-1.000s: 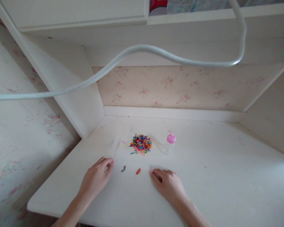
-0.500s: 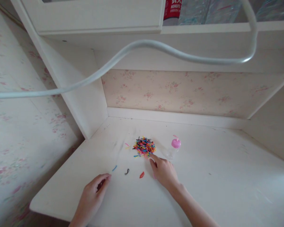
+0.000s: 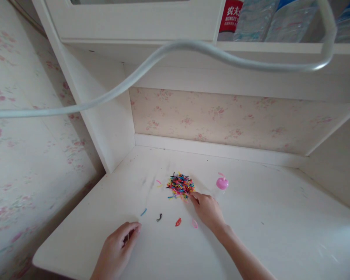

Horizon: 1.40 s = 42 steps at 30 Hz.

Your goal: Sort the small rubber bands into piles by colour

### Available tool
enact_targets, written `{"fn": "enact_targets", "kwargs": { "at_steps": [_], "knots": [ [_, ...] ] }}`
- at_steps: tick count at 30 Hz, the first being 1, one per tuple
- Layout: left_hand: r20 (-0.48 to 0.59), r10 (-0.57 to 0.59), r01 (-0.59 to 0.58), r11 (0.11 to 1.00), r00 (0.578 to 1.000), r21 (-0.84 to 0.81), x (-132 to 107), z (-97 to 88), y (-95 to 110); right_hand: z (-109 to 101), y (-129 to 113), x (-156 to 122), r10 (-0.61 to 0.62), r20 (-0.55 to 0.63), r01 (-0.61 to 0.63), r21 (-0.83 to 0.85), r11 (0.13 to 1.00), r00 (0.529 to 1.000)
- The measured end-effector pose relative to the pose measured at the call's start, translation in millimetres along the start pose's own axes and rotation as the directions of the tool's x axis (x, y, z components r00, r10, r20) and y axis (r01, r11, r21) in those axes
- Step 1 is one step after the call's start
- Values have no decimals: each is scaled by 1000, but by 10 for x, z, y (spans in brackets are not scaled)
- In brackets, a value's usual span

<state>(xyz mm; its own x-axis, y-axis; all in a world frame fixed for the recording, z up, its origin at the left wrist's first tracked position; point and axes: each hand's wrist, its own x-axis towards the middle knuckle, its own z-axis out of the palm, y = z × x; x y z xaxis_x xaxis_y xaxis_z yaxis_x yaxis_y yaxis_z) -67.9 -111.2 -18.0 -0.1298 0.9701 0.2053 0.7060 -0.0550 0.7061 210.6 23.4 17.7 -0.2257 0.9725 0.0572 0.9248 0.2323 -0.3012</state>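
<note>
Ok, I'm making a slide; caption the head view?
Right hand at the colourful band pile, left hand near the blue band.

- Shows a loose heap of small multicoloured bands [image 3: 181, 185], ends sticking out at the edges.
- Has a pink strand [image 3: 158, 181] and a yellow strand [image 3: 159, 186] just left of the heap.
- Starts a spaced row, in front of the heap, with a narrow, slanting blue band [image 3: 144, 212] at left.
- Has next a black band [image 3: 159, 217], curled.
- Follows with a red band [image 3: 178, 222], bunched up.
- Ends at right with a pink band [image 3: 194, 222], lying as an open oval loop.
</note>
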Motion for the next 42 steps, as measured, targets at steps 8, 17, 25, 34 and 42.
{"fn": "enact_targets", "kwargs": {
  "at_steps": [8, 17, 25, 34, 42],
  "knots": [
    [-11, 11, -10, 1000, 1000, 10, 0, 22, -22, -15, 165, -46, 62, 39, -68, 177, 982, 997],
    [5, 8, -8, 1000, 1000, 22, -3, 12, -14, -68, 208, -61, 77, -32, -65, 282, 957, 997],
    [136, 106, -120, 987, 985, 103, -137, 282, 440, -107, 708, -717, 219, -70, -199, 220, 955, 973],
    [358, 94, -236, 897, 929, 374, -46, 1070, 1361, 108, 712, -1033, 275, -57, -269, 99, 958, 960],
    [332, 102, -237, 887, 938, 397, 9, 1185, 1411, 153, 773, -1053, 239, -61, -234, 71, 970, 969]
  ]
}}
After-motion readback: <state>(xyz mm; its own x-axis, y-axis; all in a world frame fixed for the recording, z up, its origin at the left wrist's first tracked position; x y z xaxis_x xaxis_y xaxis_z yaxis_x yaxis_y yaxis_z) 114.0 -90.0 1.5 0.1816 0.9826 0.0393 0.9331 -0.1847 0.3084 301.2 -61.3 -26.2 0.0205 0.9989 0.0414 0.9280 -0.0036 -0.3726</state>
